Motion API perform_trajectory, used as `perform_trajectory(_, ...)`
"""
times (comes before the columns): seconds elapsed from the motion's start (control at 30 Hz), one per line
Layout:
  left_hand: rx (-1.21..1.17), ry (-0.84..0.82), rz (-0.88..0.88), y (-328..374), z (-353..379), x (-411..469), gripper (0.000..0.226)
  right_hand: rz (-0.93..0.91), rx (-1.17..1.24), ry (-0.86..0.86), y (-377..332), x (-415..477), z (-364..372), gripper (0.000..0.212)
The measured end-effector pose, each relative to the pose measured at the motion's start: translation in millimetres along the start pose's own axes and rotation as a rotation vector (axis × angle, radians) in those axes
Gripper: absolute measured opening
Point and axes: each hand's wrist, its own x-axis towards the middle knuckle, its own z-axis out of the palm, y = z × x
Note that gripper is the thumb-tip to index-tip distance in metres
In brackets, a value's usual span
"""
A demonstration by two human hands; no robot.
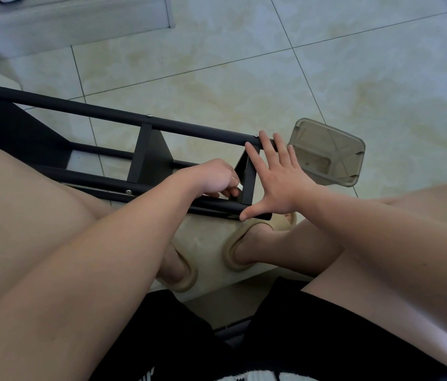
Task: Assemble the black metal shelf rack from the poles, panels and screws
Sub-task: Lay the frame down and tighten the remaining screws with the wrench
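Note:
The black metal shelf rack [145, 125] lies on its side across the floor in front of my knees, its poles running left to right with panels [149, 155] fixed between them. My right hand [274, 180] is spread flat against the end panel [250, 182], fingertips on the upper pole, thumb on the lower pole [217, 204]. My left hand [214, 177] is curled just inside that end panel and pinches a small pale object that is mostly hidden; I cannot tell what it is. Silver screw heads [149, 115] show on the poles.
A translucent grey plastic container [326, 152] lies on the tiled floor right of the rack's end. My feet in tan slippers [247, 243] rest below the rack. My bare knees flank both arms. A grey baseboard step [79, 20] runs along the top left.

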Motion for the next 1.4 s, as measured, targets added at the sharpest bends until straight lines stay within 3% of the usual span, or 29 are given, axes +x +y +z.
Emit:
perform_trajectory(1.17,0.324,-0.011,0.087,-16,1,-1,0.023,0.006,-0.004,0.018,-1,0,4,0.154)
perform_trajectory(1.4,0.346,0.077,0.113,-15,-9,-4,0.022,0.006,0.002,0.018,-1,1,4,0.154)
